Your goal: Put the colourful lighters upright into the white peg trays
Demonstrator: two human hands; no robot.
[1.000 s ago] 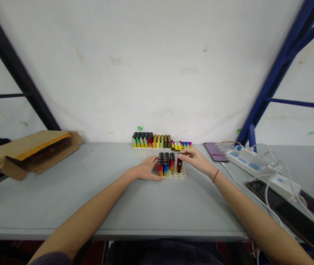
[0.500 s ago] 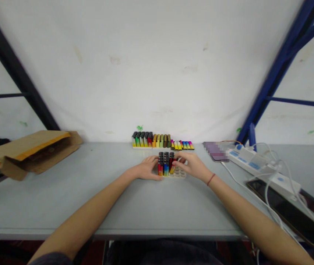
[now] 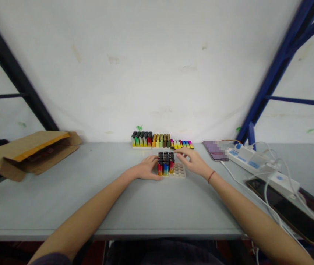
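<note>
Since a moment ago the right hand (image 3: 194, 162) has let go of the dark lighter it was setting into the tray and has drawn back a little toward the far side of the tray; it now hovers with nothing in it, fingers loosely spread and slightly curled, palm down, fingertips pointing left toward the standing lighters. The right forearm runs in from the lower right, a thin red band at the wrist.

Left hand (image 3: 145, 168) has not shifted: it lies flat on the desk (image 3: 90, 198), palm down, fingers relaxed and together, its fingertips touching the left edge of the pale tray (image 3: 179, 171). It grips nothing; it just steadies the tray. The left forearm stretches straight in from the lower left.

Between the two hands stands the block of lighters (image 3: 166, 162), upright with black tops, filling the left part of the tray just beside the left fingertips. Directly under the right hand's fingers the tray's round holes are bare.

Beyond both hands, near the wall, a row of coloured lighters (image 3: 161, 140) lines up. Out past the right wrist lie a phone (image 3: 215, 150) and a white power strip (image 3: 256, 162) with cables.
</note>
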